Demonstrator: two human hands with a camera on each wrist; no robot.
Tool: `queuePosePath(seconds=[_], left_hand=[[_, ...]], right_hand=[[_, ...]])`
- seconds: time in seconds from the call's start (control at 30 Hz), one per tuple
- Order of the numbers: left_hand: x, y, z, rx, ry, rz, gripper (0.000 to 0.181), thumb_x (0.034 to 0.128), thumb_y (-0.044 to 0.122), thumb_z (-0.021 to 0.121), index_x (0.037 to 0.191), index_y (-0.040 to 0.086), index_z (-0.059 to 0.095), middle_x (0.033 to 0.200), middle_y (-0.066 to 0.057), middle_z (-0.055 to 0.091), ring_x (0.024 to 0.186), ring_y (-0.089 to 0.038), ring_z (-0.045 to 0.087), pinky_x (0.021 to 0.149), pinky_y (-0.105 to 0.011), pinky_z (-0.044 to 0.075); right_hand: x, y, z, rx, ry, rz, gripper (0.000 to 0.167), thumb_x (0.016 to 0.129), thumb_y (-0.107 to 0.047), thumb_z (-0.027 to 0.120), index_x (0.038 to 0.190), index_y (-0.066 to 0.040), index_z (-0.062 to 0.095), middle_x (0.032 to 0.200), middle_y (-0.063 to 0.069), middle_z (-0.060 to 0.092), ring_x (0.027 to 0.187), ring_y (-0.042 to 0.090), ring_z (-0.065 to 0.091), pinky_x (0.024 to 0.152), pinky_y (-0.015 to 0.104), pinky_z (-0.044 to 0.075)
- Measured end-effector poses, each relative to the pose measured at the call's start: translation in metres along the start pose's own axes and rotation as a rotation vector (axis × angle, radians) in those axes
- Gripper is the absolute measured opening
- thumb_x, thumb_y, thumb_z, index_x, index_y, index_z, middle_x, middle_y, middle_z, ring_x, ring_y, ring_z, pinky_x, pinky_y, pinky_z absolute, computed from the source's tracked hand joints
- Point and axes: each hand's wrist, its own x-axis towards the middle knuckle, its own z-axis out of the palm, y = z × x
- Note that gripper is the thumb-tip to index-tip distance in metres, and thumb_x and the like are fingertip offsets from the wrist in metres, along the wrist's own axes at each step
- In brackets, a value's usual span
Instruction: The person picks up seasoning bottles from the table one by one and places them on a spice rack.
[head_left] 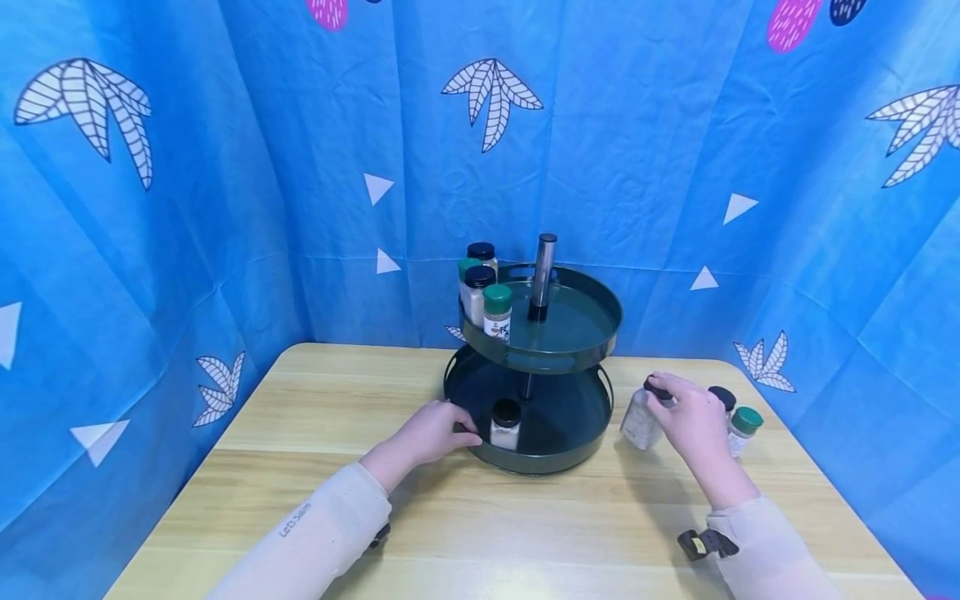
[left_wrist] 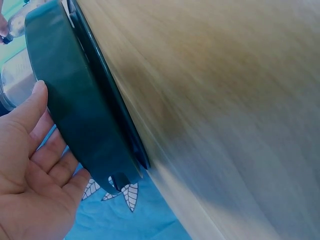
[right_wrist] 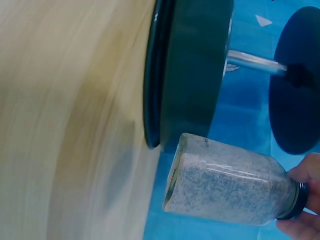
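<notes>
My right hand (head_left: 692, 421) pinches the black cap of a clear jar (right_wrist: 230, 182) filled with pale speckled granules. The jar hangs tilted above the table, right of the dark green two-tier round tray rack (head_left: 558, 460). My left hand (head_left: 435, 433) holds the lower tier's rim at its front left. In the left wrist view, the thumb (left_wrist: 36, 100) lies at the rim's edge, and the other fingers are partly hidden by the tray wall. Inside the lower tier, close to this hand, stands a black-capped jar (head_left: 505, 425) with pale contents.
On the upper tier's left side, several jars stand together, among them a green-capped jar (head_left: 497, 312) and a black-capped jar (head_left: 477, 293). Behind my right hand, a green-capped jar (head_left: 742, 429) and another black-capped jar (head_left: 722, 397) stand on the wooden table (head_left: 480, 525). A blue curtain (head_left: 480, 167) surrounds the table.
</notes>
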Motion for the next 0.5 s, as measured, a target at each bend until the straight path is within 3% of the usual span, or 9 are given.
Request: queuePosePath(seconds=[0.27,0.4,0.5], left_hand=[[0.0,0.002,-0.002,0.006,-0.01,-0.001,0.011,0.0904,0.029,0.076,0.09,0.018,0.079,0.086,0.01,0.073,0.084,-0.011,0.067,0.079,-0.031,0.054],[0.0,0.002,-0.002,0.011,-0.013,-0.006,0.011,0.0904,0.029,0.076,0.091,0.018,0.079,0.086,0.011,0.072,0.084,-0.01,0.066,0.08,-0.031,0.054],[0.001,0.002,-0.002,0.011,-0.011,-0.005,0.011,0.0902,0.029,0.076,0.091,0.018,0.079,0.086,0.011,0.072,0.084,-0.01,0.066,0.079,-0.03,0.054]], right_hand=[[0.002,-0.01,-0.003,0.034,0.028,-0.029,0.028,0.081,-0.002,0.079,0.109,0.003,0.074,0.108,0.022,0.072,0.077,0.037,0.072,0.063,0.051,0.056],[0.003,-0.014,-0.003,0.049,0.056,-0.044,0.027,0.081,-0.002,0.079,0.107,0.002,0.075,0.107,0.021,0.073,0.057,0.027,0.068,0.05,0.041,0.051],[0.004,-0.018,-0.003,0.049,0.081,-0.059,0.027,0.08,-0.002,0.079,0.107,0.002,0.076,0.107,0.021,0.073,0.051,0.023,0.064,0.049,0.04,0.049]])
